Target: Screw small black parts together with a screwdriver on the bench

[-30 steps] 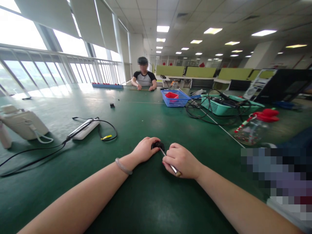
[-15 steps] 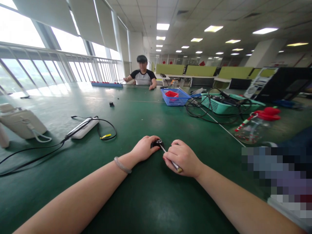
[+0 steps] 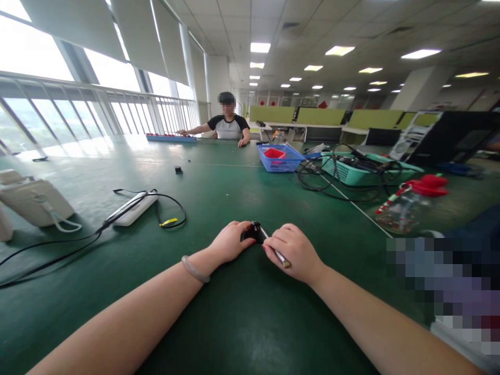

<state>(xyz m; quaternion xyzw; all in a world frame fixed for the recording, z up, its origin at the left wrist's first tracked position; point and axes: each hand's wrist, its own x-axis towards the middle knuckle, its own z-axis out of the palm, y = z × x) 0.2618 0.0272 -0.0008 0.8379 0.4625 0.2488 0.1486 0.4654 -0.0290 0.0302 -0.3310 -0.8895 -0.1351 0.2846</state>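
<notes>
Hands, two, on my head-camera feed. The left hand (image 3: 230, 242) is curling thumb and fingers around the part (image 3: 250, 236), gripping it; the right hand (image 3: 294, 253) is closing in a fist round the tool (image 3: 284, 260).

Part, one, black: I am seeing it between the hands, nearer the near edge of the table (image 3: 234, 328) than the far edge. Whether it is resting on the surface, I cannot tell.

Tool, one, metal shaft: slanting from the right fist to the part's right side; whether its tip is touching, I cannot make out.

Bracelet (image 3: 194, 270), one, grey: circling the left wrist.

Block (image 3: 178, 170), one, small, black: lying beyond the left hand, toward the far edge.

White case (image 3: 135, 210), one: lying toward the left edge, one black cord (image 3: 102, 227) crossing it, one yellow tag (image 3: 169, 222) showing on the cord.

Beige case (image 3: 37, 202), one: standing farther toward the left edge.

Baskets, two, toward the far edge, right of centre: the blue basket (image 3: 279, 166) is holding one red tray (image 3: 274, 153); the green basket (image 3: 346, 174) is holding cables I cannot count.

Bottle (image 3: 406, 211), one, red-lidded: standing toward the right edge.

Rack (image 3: 171, 138), one, blue: lying by the far edge. One person (image 3: 228, 126) is sitting there, reaching one arm toward it.
</notes>
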